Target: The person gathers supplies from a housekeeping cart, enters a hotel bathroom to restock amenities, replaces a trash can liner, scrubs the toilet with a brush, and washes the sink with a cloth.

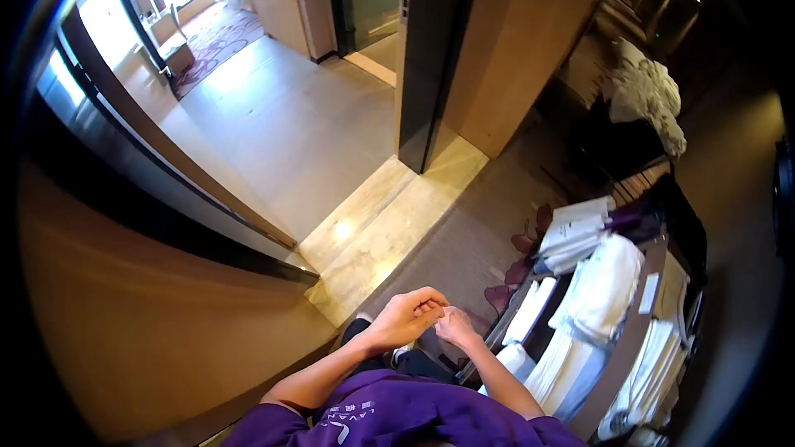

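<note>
My left hand (406,319) and my right hand (455,326) meet in front of my purple shirt (397,414). The left fingers curl over towards the right hand, and their tips touch or nearly touch it. My right hand is closed, with its fingers bent in. Whatever lies between the fingers, if anything, is too small or hidden to make out. Close by on the right stands a housekeeping cart (627,331) stacked with folded white linen (598,288).
An open doorway with a marble threshold (377,228) leads into a room with a tiled floor (286,124) and a patterned rug (217,48). Farther down the carpeted corridor, a heap of white linen (646,87) sits on a dark bag or cart.
</note>
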A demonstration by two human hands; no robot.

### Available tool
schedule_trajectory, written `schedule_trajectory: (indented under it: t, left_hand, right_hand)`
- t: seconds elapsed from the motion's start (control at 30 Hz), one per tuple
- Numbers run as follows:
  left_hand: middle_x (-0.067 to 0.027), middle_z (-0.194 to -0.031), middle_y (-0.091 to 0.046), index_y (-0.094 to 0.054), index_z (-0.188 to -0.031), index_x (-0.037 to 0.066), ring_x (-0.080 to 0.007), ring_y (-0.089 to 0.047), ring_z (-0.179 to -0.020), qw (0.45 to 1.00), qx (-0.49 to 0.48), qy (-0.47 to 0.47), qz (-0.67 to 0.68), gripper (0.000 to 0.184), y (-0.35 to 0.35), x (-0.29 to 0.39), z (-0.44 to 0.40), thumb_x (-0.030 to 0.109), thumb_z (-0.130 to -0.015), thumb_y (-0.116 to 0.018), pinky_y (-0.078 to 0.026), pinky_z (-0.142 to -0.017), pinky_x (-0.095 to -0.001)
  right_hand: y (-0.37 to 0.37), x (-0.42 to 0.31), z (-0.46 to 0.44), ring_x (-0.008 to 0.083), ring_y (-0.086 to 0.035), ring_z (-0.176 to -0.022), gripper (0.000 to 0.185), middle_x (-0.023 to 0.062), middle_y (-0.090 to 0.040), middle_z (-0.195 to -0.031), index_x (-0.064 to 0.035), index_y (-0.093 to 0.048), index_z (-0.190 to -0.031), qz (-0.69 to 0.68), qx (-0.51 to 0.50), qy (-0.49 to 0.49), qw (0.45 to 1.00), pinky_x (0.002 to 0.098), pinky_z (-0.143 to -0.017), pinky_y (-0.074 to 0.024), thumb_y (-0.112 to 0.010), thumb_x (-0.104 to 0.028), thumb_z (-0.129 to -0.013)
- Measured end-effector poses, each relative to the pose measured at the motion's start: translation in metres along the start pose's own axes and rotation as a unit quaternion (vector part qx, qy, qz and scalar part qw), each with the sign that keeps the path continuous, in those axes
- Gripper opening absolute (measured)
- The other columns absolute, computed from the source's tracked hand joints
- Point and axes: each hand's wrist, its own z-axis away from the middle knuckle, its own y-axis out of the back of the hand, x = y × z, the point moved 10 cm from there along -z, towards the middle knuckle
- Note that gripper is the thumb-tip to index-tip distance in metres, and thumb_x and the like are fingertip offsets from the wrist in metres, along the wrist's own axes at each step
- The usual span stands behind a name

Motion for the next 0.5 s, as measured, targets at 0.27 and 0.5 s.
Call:
schedule_trajectory:
  t: [0.27, 0.5]
  left_hand:
    - [-0.0089, -0.087, -0.069, -0.061, -0.110, -0.001, -0.0140, -0.063, -0.079, 0.994, 0.065, -0.086, 0.020, 0.020, 0.101, -0.034, -0.094, 0.007, -0.092, -0.062, -0.052, -0.073, -0.0296]
    - [-0.0027, -0.078, -0.063, -0.065, -0.106, 0.002, -0.0084, -0.057, -0.072, 0.977, 0.176, -0.046, 0.111, 0.012, 0.236, -0.024, -0.176, 0.008, -0.095, -0.065, -0.049, -0.067, -0.0263]
  right_hand:
    - [0.004, -0.036, -0.139, 0.0423, -0.066, -0.094, 0.021, 0.0229, -0.067, -0.100, -0.0040, -0.067, -0.099, 0.025, -0.105, 0.097, 0.989, 0.0515, -0.083, -0.0528, -0.059, -0.020, -0.089]
    - [0.014, -0.070, -0.269, 0.0397, -0.067, -0.092, 0.019, 0.0200, -0.068, -0.095, -0.0040, -0.063, -0.098, 0.096, -0.181, 0.229, 0.952, 0.0497, -0.078, -0.0544, -0.055, -0.019, -0.089]
